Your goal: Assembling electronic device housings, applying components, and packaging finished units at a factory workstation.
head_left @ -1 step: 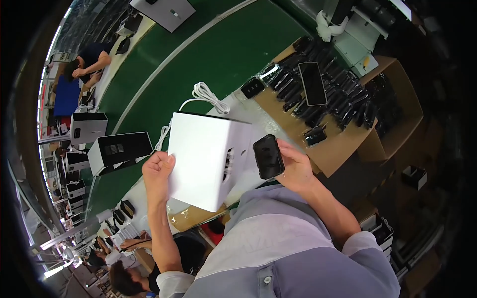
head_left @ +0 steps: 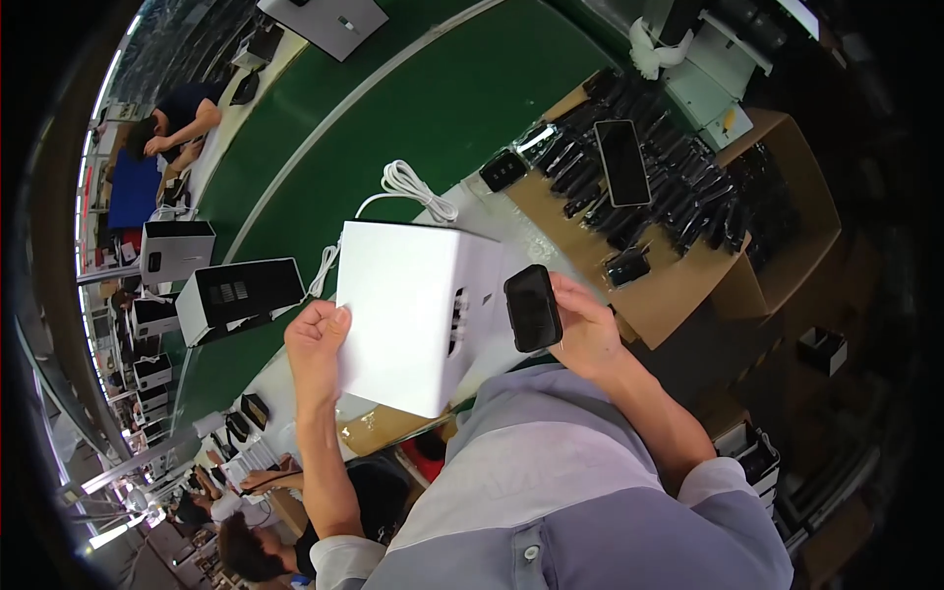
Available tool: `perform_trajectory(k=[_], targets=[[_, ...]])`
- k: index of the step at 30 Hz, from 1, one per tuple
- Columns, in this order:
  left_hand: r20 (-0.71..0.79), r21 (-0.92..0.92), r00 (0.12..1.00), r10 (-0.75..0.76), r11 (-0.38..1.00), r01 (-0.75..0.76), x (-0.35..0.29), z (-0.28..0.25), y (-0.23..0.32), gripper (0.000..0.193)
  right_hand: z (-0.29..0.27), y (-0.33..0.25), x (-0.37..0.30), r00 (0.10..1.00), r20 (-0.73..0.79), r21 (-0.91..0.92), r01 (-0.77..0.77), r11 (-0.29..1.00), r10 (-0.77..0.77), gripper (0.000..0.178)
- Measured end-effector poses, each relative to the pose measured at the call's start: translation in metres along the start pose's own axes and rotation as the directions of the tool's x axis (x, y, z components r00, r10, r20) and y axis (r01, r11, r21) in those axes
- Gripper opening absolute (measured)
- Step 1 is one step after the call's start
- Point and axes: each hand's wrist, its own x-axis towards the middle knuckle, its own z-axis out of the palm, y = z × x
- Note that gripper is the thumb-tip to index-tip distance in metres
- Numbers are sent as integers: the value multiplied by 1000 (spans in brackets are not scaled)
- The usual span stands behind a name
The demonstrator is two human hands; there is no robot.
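left: a second box [head_left: 241, 295], dark-topped, stands on the green counter [head_left: 433, 118].

left hand [head_left: 315, 339]: grip clamped on the left edge of the white box [head_left: 391, 315], thumb on the facing side, the other fingers wrapped behind and partly hidden. the white box is held between the two hands, its long axis running roughly top to bottom of the view. a coiled cable [head_left: 403, 182] shows above its upper edge.

openings [head_left: 458, 321]: set in a row on the box's right side, along the same axis.

black part [head_left: 533, 308]: to the right of the openings, long axis roughly parallel to their row. it appears apart from the box; separation in depth cannot be told.

right hand [head_left: 587, 329]: grip clamped on the right edge of the black part, fingertips hidden behind it. of the two, this hand is on the openings' side; the left is opposite.

right: a phone [head_left: 622, 163] rests on heaped, wrapped black pieces [head_left: 678, 197].
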Motion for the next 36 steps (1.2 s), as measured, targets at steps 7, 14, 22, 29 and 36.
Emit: perform_trajectory(k=[7,14,22,29,36], targets=[[-242,-182,968,-63,983,19,-50,44,-12,15,-9,-7,10,997,-22,-370,61,927,-75,13],[-260,108,965,17,994,11,-48,42,2,37,18,-10,16,999,36,-580,10,814,14,16],[98,701,824,558,549,-455,13,63,43,63,30,5,24,997,59,-666,82,741,-58,15],[228,572,871,435,664,-481,38,64,32,47,46,4,29,996,45,-768,88,634,-83,13],[267,583,875,403,656,-480,45,60,32,47,48,-4,38,995,93,-787,88,610,-24,14]])
